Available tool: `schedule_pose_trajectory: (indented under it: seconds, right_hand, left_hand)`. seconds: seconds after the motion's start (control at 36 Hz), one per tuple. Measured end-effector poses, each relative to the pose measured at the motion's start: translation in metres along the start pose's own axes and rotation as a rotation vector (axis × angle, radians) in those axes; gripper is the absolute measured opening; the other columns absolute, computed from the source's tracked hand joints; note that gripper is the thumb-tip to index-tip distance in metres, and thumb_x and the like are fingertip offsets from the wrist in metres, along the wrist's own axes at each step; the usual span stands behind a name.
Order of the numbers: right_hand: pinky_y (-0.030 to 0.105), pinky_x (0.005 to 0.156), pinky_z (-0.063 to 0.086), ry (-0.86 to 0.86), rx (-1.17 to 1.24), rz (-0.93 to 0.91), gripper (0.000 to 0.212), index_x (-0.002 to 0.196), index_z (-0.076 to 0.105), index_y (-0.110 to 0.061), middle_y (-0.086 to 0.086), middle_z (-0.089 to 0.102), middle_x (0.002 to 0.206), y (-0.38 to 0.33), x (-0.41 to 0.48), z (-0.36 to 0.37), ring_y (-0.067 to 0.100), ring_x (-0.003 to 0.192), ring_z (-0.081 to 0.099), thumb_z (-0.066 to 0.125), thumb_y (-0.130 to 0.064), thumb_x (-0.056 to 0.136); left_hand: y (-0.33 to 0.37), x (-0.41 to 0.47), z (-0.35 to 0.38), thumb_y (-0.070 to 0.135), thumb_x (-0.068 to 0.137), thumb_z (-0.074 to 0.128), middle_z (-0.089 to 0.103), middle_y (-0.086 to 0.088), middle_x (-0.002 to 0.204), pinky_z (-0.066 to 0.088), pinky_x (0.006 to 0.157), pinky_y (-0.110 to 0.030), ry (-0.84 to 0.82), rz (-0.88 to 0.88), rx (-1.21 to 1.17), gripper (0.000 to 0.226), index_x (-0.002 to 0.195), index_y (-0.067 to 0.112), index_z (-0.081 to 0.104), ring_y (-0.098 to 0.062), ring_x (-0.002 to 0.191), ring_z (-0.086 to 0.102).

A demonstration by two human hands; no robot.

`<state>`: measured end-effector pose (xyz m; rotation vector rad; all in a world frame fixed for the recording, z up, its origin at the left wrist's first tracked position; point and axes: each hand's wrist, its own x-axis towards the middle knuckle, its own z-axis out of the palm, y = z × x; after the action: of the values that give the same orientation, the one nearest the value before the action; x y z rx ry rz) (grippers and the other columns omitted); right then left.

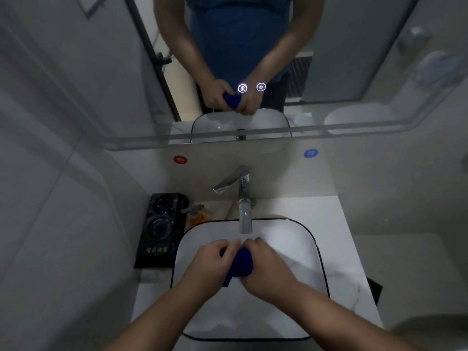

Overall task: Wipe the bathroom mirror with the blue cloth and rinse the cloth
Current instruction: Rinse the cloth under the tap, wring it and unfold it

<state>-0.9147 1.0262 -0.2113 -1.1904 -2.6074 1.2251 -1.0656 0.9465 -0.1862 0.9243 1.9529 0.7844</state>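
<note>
The blue cloth [240, 263] is bunched into a tight wad over the white basin [304, 252], just below the chrome faucet spout [245, 219]. My left hand [211, 264] grips its left side with curled fingers. My right hand [267, 268] grips its right side. A short tail of cloth hangs down between the wrists. The mirror [101, 72] above the counter reflects both hands with the cloth. I cannot tell whether water is running.
A black tray with two glasses [160, 228] stands left of the basin, with a small orange item [198, 219] beside it. Red [180, 159] and blue [311, 153] round stickers sit on the backsplash. Two lit touch icons [252, 87] glow on the mirror.
</note>
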Motion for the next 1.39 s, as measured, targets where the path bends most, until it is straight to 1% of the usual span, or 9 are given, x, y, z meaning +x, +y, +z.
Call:
schedule_pose_trajectory:
  seconds: [0.14, 0.31, 0.53, 0.64, 0.78, 0.94, 1.08, 1.25, 1.39]
  right_hand:
    - [0.029, 0.105, 0.050, 0.046, 0.448, 0.274, 0.096, 0.163, 0.022, -0.029, -0.004, 0.044, 0.145, 0.003, -0.007, -0.024, 0.012, 0.128, 0.055, 0.075, -0.023, 0.083]
    - [0.038, 0.075, 0.052, -0.114, 1.021, 0.498, 0.049, 0.118, 0.073, -0.004, 0.018, 0.076, 0.103, -0.003, -0.015, -0.062, 0.027, 0.084, 0.068, 0.038, -0.037, 0.110]
    - [0.016, 0.073, 0.056, -0.008, 0.598, 0.093, 0.026, 0.113, 0.064, -0.035, -0.011, 0.074, 0.103, -0.021, -0.036, -0.068, -0.001, 0.093, 0.069, 0.072, -0.052, 0.095]
    - [0.022, 0.073, 0.057, -0.045, 0.746, 0.131, 0.011, 0.109, 0.069, -0.023, -0.005, 0.075, 0.089, -0.018, -0.039, -0.074, 0.004, 0.080, 0.071, 0.062, -0.031, 0.105]
    - [0.027, 0.067, 0.055, -0.080, 0.763, 0.175, 0.025, 0.096, 0.065, -0.009, 0.002, 0.068, 0.070, -0.023, -0.038, -0.085, 0.015, 0.065, 0.064, 0.049, -0.023, 0.110]
    - [0.029, 0.063, 0.052, -0.051, 0.780, 0.092, 0.025, 0.089, 0.058, -0.002, 0.006, 0.057, 0.069, -0.040, -0.047, -0.094, 0.018, 0.065, 0.054, 0.052, -0.017, 0.108]
    - [0.022, 0.072, 0.058, 0.130, 0.738, 0.006, 0.017, 0.100, 0.074, -0.015, -0.005, 0.076, 0.082, -0.058, -0.066, -0.107, 0.010, 0.077, 0.070, 0.063, -0.026, 0.106]
    - [0.054, 0.096, 0.061, 0.235, 0.813, 0.031, 0.027, 0.106, 0.078, -0.018, 0.010, 0.081, 0.101, -0.092, -0.102, -0.138, 0.032, 0.097, 0.078, 0.054, -0.029, 0.111]
    - [0.045, 0.097, 0.060, 0.212, 0.849, 0.032, 0.032, 0.108, 0.077, -0.009, 0.013, 0.081, 0.103, -0.122, -0.125, -0.154, 0.029, 0.096, 0.077, 0.051, -0.027, 0.111]
  left_hand:
    - [0.022, -0.012, -0.014, 0.060, 0.092, 0.068, 0.072, 0.001, 0.097, 0.055, 0.061, -0.019, -0.020, -0.118, -0.031, 0.037, 0.106, 0.025, 0.062, -0.013, 0.082, 0.072]
    - [0.035, -0.038, -0.023, 0.054, 0.091, 0.068, 0.079, -0.005, 0.102, 0.063, 0.077, -0.045, -0.139, -0.121, -0.340, 0.044, 0.123, 0.027, 0.055, -0.027, 0.092, 0.078]
    - [0.047, -0.052, 0.001, 0.020, 0.107, 0.056, 0.076, -0.011, 0.110, 0.059, 0.097, -0.056, -0.039, -0.175, -0.434, 0.017, 0.118, 0.020, 0.069, -0.032, 0.097, 0.077]
    - [0.056, -0.059, 0.008, 0.013, 0.108, 0.045, 0.077, -0.007, 0.093, 0.058, 0.067, -0.026, 0.019, -0.208, -0.358, 0.022, 0.114, 0.011, 0.066, -0.010, 0.075, 0.074]
    - [0.068, -0.069, 0.013, 0.047, 0.091, 0.047, 0.077, -0.015, 0.108, 0.060, 0.092, -0.055, 0.136, -0.283, -0.382, 0.045, 0.113, 0.014, 0.069, -0.033, 0.100, 0.073]
    - [0.076, -0.089, 0.007, 0.073, 0.102, 0.026, 0.079, -0.011, 0.115, 0.061, 0.095, -0.047, -0.065, -0.291, -0.663, 0.067, 0.130, 0.026, 0.065, -0.034, 0.111, 0.074]
    - [0.073, -0.095, -0.010, 0.029, 0.086, 0.081, 0.078, -0.013, 0.108, 0.064, 0.087, -0.046, -0.142, -0.116, -0.555, 0.053, 0.133, 0.015, 0.061, -0.035, 0.100, 0.077]
    - [0.064, -0.102, -0.042, 0.020, 0.069, 0.072, 0.060, -0.035, 0.115, 0.050, 0.077, -0.049, -0.208, 0.035, -0.730, 0.069, 0.134, -0.001, 0.057, -0.043, 0.095, 0.060]
    - [0.056, -0.110, -0.062, 0.002, 0.061, 0.057, 0.066, -0.025, 0.111, 0.049, 0.078, -0.045, -0.158, 0.146, -0.624, 0.066, 0.125, 0.010, 0.067, -0.038, 0.094, 0.062]
